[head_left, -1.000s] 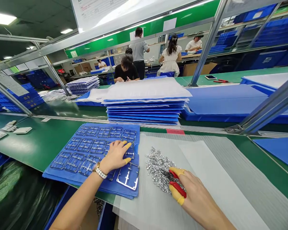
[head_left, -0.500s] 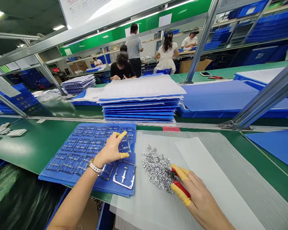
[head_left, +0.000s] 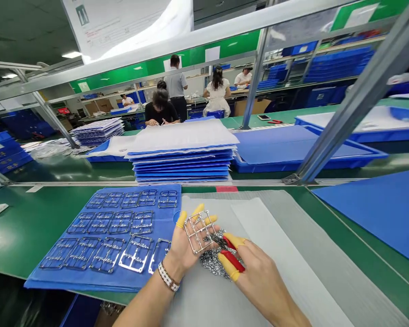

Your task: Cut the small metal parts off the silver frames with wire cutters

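Observation:
My left hand [head_left: 187,247], palm up with yellow finger cots, holds a shiny square sprue frame [head_left: 200,230] with small parts inside. In my right hand [head_left: 250,263], also wearing yellow cots, are red-handled nippers [head_left: 232,260]. Their dark jaws touch or nearly touch the frame's right side; whether they are closed on it I cannot tell. Beneath both hands lies a heap of small silvery pieces [head_left: 213,265] on white sheeting [head_left: 259,227], partly covered by them. More sprue frames [head_left: 107,254] lie in rows on a blue sheet [head_left: 157,284] at the left.
Behind the work area rises a stack of blue and white sheets [head_left: 184,159]. A blue tray [head_left: 276,166] and a slanting metal post [head_left: 334,122] are to its right. Several people sit or stand farther back. A blue board [head_left: 385,209] lies at the right edge.
My left hand has lifted a sprue frame off the blue sheet and turned palm up over the heap. The nippers have come up from the heap to the frame. The view has shifted right.

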A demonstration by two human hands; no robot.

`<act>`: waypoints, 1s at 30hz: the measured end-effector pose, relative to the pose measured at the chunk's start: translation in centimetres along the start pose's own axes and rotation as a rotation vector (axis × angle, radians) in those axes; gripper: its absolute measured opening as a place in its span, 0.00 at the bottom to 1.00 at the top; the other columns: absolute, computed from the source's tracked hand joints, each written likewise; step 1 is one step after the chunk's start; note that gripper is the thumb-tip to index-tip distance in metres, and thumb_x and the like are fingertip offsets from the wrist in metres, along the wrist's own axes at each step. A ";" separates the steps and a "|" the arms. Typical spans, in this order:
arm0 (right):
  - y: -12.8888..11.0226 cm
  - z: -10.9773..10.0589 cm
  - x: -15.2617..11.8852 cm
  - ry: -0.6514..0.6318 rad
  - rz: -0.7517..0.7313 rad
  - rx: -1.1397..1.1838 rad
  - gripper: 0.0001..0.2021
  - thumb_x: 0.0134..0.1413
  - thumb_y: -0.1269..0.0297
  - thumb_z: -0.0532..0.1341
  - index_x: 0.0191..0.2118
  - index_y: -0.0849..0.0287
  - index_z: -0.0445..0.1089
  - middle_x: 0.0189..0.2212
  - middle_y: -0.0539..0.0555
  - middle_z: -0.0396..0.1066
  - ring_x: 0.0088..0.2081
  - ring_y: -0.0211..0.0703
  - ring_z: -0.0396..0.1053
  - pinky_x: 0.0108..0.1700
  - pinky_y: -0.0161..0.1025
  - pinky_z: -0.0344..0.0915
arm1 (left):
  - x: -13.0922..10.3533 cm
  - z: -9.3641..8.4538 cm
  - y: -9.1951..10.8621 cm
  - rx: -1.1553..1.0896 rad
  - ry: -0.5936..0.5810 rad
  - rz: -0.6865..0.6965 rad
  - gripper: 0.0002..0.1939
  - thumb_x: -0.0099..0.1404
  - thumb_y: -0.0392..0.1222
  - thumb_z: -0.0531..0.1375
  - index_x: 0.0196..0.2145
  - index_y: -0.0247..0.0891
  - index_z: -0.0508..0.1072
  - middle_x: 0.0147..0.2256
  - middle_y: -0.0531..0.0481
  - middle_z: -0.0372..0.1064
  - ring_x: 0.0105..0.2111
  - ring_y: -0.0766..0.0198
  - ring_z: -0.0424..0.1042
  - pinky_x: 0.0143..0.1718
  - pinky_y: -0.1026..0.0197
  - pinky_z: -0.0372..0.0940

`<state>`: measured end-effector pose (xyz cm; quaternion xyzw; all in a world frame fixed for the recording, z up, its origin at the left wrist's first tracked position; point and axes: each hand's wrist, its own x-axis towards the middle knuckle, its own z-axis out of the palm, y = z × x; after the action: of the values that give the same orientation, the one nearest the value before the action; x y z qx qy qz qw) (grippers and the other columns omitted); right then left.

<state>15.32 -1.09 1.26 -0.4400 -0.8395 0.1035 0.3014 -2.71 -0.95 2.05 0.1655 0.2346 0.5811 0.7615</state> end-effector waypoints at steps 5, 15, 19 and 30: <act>-1.6 -0.2 1.6 -0.109 0.074 -0.163 0.12 0.54 0.67 0.56 0.44 0.57 0.69 0.31 0.54 0.72 0.35 0.46 0.69 0.37 0.41 0.65 | 1.0 -0.2 -2.0 0.003 0.061 0.020 0.28 0.63 0.49 0.53 0.60 0.37 0.59 0.46 0.39 0.71 0.40 0.56 0.72 0.43 0.55 0.63; -2.2 1.0 3.3 -0.164 0.044 -0.230 0.09 0.51 0.64 0.59 0.39 0.57 0.70 0.30 0.53 0.72 0.32 0.45 0.69 0.33 0.39 0.62 | 1.3 -0.7 -1.9 -0.067 0.048 0.071 0.27 0.65 0.47 0.51 0.58 0.31 0.61 0.42 0.39 0.73 0.45 0.53 0.70 0.52 0.51 0.57; -2.3 0.9 3.5 -0.174 0.066 -0.229 0.09 0.52 0.63 0.58 0.39 0.56 0.71 0.30 0.54 0.72 0.33 0.45 0.69 0.34 0.40 0.62 | 1.5 -1.2 -2.0 -0.037 0.041 0.063 0.27 0.65 0.48 0.51 0.59 0.32 0.61 0.45 0.38 0.72 0.46 0.51 0.70 0.53 0.49 0.56; -2.6 0.4 3.7 -0.265 0.115 -0.244 0.10 0.53 0.62 0.57 0.40 0.56 0.71 0.34 0.55 0.72 0.36 0.47 0.69 0.37 0.41 0.60 | 1.2 -1.0 -2.0 0.050 0.030 0.102 0.27 0.66 0.48 0.50 0.59 0.34 0.61 0.46 0.39 0.72 0.50 0.52 0.67 0.54 0.50 0.55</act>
<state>11.76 0.37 3.58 -0.5031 -0.8517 0.0748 0.1261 -1.39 -0.35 -0.06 0.1878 0.2515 0.6155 0.7229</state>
